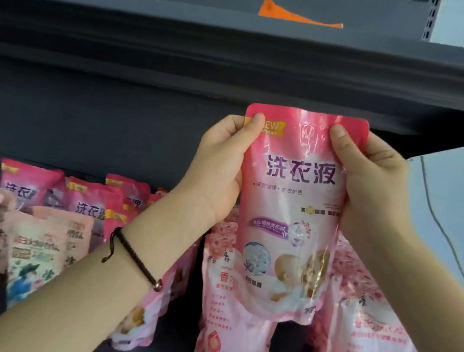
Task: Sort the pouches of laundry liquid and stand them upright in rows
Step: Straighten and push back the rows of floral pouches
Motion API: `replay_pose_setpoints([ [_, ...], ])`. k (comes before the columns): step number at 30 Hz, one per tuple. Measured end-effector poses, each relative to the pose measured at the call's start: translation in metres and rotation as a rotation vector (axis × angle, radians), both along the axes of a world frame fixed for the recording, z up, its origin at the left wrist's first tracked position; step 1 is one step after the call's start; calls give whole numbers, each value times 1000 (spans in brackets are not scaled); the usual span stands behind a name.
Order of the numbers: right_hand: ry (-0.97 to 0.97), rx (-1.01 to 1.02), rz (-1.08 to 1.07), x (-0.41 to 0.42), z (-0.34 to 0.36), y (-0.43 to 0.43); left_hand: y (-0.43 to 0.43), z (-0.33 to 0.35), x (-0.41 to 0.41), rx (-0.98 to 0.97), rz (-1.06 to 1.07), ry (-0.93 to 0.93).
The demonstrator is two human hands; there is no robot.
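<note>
A pink laundry-liquid pouch (293, 211) with purple lettering hangs upright in the air in front of the shelf. My left hand (220, 169) grips its left edge, thumb on the front near the top corner. My right hand (373, 185) grips its right edge the same way. Below it stand pale pink flower-print pouches (225, 333) and more of them at the right (367, 347). Darker pink pouches (90, 204) like the held one stand at the back left, partly hidden by my left forearm.
Peach and white pouches (36, 252) stand at the front left. The dark shelf floor (179, 339) shows between the groups. The dark upper shelf board (237, 61) overhangs close above the held pouch. A light wall (455, 216) with a cable lies to the right.
</note>
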State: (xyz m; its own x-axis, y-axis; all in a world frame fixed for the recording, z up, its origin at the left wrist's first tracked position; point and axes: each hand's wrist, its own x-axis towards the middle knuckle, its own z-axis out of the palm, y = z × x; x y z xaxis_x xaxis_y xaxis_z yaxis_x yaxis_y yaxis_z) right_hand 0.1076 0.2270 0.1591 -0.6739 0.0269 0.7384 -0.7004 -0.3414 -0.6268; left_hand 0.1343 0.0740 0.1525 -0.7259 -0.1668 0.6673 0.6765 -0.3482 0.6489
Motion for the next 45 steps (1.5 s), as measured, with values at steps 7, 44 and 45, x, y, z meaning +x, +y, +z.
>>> replay_pose_setpoints([
  [7,-12,-60,-43,31,-50,-89,-84,-45,29,-76,178,3],
  [44,120,304,-349,-4,-220,-172,-197,-241,15,-637,259,-77],
  [45,134,396,-317,0,-228,-163,-196,-240,15,-644,264,-79],
])
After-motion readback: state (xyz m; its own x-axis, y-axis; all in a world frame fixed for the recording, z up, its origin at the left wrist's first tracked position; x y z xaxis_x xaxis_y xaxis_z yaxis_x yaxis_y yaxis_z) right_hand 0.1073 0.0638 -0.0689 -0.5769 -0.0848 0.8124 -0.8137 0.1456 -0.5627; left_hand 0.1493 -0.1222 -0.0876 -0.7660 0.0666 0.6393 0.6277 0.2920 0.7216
